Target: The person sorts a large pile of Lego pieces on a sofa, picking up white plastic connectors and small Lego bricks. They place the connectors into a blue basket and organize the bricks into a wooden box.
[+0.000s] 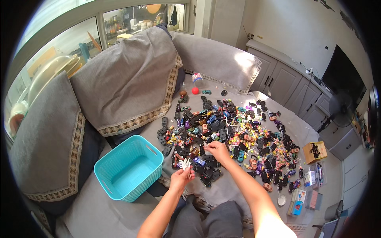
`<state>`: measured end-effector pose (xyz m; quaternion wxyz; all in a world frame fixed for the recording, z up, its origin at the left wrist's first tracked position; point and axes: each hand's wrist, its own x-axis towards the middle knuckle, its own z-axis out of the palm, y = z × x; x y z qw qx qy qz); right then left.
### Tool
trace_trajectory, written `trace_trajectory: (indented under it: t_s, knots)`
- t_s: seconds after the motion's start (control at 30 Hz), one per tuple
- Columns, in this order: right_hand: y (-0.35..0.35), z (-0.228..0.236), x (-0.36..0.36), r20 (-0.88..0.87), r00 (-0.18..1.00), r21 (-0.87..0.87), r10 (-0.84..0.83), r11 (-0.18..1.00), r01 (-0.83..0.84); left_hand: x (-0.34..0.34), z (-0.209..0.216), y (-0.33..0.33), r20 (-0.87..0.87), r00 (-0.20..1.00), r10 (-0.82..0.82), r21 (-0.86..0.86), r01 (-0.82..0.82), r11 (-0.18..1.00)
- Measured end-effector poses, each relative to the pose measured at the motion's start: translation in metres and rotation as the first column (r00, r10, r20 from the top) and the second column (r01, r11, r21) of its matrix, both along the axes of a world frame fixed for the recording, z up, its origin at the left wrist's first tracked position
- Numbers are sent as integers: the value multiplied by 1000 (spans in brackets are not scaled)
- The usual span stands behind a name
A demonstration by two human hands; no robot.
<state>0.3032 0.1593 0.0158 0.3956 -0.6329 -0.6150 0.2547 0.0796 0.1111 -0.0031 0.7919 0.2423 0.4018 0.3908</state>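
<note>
A big heap of small toy cars (211,119), mostly black with some coloured ones, spreads over the grey sofa in front of me. Small bright beads or candy-like pieces (254,131) are mixed through it. My left hand (181,178) is closed around several thin white plastic pieces (185,163) at the heap's near edge. Over the middle of the near side, my right hand (219,151) pinches with thumb and fingertips; a small pale bit shows there, too small to name. Left of my left hand stands a turquoise plastic basket (129,168) with nothing visible inside.
Sofa cushions (127,75) rise on the left and back. A red ball (195,91) and a clear jar (197,78) sit behind the heap. At the right are a yellow box (314,152), clear containers (314,200) and a round white lid (281,200).
</note>
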Motion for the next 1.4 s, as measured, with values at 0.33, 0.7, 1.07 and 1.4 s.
trace_trajectory:
  t_s: [0.33,0.7,1.07,1.4]
  knots:
    - [-62,38,-40,497,858,470,130,791,-392,20,22,-1,116,993,-30,12,29,1000]
    - [-76,39,-39,577,813,486,83,765,-422,23,26,-6,126,992,-30,0,31,1000]
    - [-86,34,-50,194,977,397,92,903,-164,26,12,-3,175,984,25,56,-36,998]
    - [-75,1,-69,-584,811,-72,-22,997,-26,43,9,-5,-123,980,158,434,-90,896]
